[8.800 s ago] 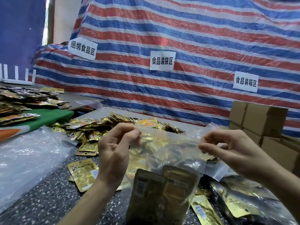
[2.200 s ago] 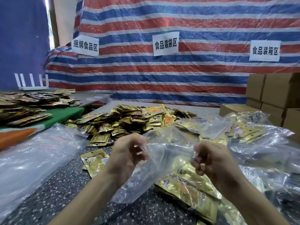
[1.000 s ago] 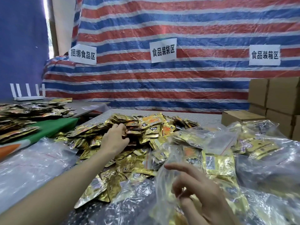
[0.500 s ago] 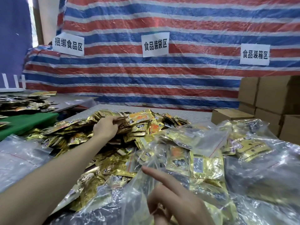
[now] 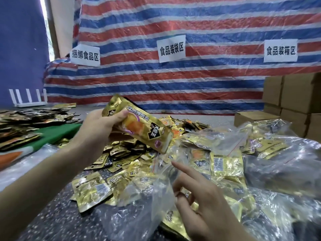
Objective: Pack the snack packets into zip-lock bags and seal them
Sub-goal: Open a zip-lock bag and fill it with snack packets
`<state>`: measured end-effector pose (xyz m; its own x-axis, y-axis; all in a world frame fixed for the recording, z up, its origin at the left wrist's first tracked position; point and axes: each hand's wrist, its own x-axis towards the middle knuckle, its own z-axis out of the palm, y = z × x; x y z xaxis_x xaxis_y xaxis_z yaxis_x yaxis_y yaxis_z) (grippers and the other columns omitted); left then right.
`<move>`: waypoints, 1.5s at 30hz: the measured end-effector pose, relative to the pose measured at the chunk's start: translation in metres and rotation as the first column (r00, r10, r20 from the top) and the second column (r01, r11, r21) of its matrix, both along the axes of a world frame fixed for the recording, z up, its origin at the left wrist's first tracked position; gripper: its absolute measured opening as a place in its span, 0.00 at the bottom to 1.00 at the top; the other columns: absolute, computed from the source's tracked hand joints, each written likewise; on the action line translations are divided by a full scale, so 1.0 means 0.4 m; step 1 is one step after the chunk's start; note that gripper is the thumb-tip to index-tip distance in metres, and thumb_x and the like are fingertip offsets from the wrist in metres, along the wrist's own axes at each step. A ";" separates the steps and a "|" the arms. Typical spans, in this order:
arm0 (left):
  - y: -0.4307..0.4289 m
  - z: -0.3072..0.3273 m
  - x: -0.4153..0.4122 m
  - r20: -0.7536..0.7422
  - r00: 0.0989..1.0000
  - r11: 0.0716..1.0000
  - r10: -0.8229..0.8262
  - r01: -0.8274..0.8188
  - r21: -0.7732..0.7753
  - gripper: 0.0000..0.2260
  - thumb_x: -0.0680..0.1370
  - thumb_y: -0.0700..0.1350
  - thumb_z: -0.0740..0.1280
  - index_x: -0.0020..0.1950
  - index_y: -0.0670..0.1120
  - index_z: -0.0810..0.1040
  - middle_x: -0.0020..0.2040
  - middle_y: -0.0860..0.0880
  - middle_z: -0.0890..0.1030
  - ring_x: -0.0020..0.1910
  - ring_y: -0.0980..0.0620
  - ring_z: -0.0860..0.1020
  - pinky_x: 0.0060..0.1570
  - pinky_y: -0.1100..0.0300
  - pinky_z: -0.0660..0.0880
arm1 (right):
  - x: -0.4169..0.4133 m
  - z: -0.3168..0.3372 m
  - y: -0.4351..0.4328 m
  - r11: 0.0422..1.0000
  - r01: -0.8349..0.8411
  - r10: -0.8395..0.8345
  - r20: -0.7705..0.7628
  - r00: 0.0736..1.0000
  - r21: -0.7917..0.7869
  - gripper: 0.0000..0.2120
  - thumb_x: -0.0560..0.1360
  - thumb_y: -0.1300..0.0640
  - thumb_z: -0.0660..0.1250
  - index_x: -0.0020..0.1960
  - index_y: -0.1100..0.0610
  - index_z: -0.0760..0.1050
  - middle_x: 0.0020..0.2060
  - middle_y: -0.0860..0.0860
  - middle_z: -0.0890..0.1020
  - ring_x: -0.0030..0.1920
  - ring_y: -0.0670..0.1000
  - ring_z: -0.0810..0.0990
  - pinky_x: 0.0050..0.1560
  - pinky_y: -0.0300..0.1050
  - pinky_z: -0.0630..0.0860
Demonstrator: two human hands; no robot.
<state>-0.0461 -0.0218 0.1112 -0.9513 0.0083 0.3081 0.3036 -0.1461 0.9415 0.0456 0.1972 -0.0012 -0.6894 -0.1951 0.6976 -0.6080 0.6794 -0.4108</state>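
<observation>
My left hand [image 5: 97,129] grips a gold snack packet [image 5: 140,126] by its upper end and holds it lifted above the heap of loose gold packets [image 5: 121,153] on the speckled table. The packet's lower end hangs just over the mouth of a clear zip-lock bag [image 5: 149,193]. My right hand [image 5: 199,200] holds that bag's rim with curled fingers while its index finger points up and left. Filled zip-lock bags [image 5: 225,153] of packets lie piled to the right.
Brown cardboard boxes [image 5: 293,101] stack at the right rear. A green mat [image 5: 57,133] with more packets [image 5: 26,122] lies left, beside clear plastic sheeting [image 5: 22,164]. A striped tarp with paper signs [image 5: 171,48] closes the back. A white router [image 5: 27,98] stands far left.
My left hand has picked a packet out of the heap and carried it back toward the bag. My right hand still holds the empty bag, which replaced the earlier filled one.
</observation>
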 end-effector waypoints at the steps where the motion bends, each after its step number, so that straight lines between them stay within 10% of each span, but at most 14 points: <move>1: -0.004 0.012 0.041 -0.008 1.000 1.000 -0.012 0.012 0.010 0.11 0.73 0.45 0.70 0.49 0.38 0.78 0.40 0.43 0.86 0.37 0.47 0.85 0.31 0.59 0.80 | 0.000 -0.001 0.000 1.000 -0.001 0.001 0.007 1.000 0.002 0.03 0.69 0.47 0.56 0.41 0.44 0.67 0.70 0.33 0.71 0.55 0.37 0.79 0.44 0.43 0.78; 24: -0.006 -0.017 0.222 -0.138 0.983 0.936 0.122 -0.160 -0.314 0.03 0.78 0.44 0.69 0.49 0.45 0.79 0.41 0.46 0.86 0.39 0.48 0.85 0.37 0.55 0.81 | 0.016 0.008 -0.022 0.986 -0.162 0.160 -0.042 0.986 -0.036 0.02 0.70 0.52 0.67 0.42 0.47 0.79 0.75 0.44 0.67 0.45 0.42 0.82 0.47 0.39 0.77; 32: 0.000 -0.042 0.217 -0.351 0.920 0.830 0.176 -0.330 -0.450 0.03 0.78 0.46 0.69 0.48 0.54 0.77 0.41 0.62 0.83 0.39 0.62 0.82 0.32 0.70 0.76 | 0.015 -0.008 -0.023 0.979 -0.185 0.186 -0.004 0.983 -0.090 0.06 0.69 0.49 0.68 0.44 0.42 0.82 0.78 0.35 0.56 0.66 0.39 0.74 0.61 0.48 0.77; 37: 0.014 -0.055 0.242 -0.594 0.789 0.683 0.157 -0.522 -0.512 0.05 0.78 0.44 0.68 0.46 0.52 0.74 0.35 0.55 0.80 0.42 0.63 0.79 0.37 0.68 0.75 | 0.017 -0.008 -0.029 0.969 -0.209 0.211 -0.002 0.978 -0.133 0.07 0.68 0.46 0.69 0.44 0.38 0.83 0.76 0.30 0.56 0.71 0.36 0.68 0.65 0.48 0.75; 45: 0.050 -0.097 0.239 -0.307 0.951 0.682 0.027 -0.242 -0.690 0.04 0.79 0.48 0.69 0.47 0.52 0.75 0.40 0.57 0.82 0.38 0.58 0.80 0.41 0.54 0.79 | 0.022 0.006 -0.033 0.940 -0.255 0.231 -0.126 0.965 -0.226 0.09 0.70 0.56 0.73 0.46 0.43 0.85 0.75 0.41 0.68 0.70 0.44 0.73 0.60 0.41 0.77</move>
<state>0.0494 -0.0018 0.0724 -0.8484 0.2055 0.4879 0.5037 0.5967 0.6247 0.0542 0.1840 0.0011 -0.5695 -0.1680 0.8046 -0.7866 0.3955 -0.4742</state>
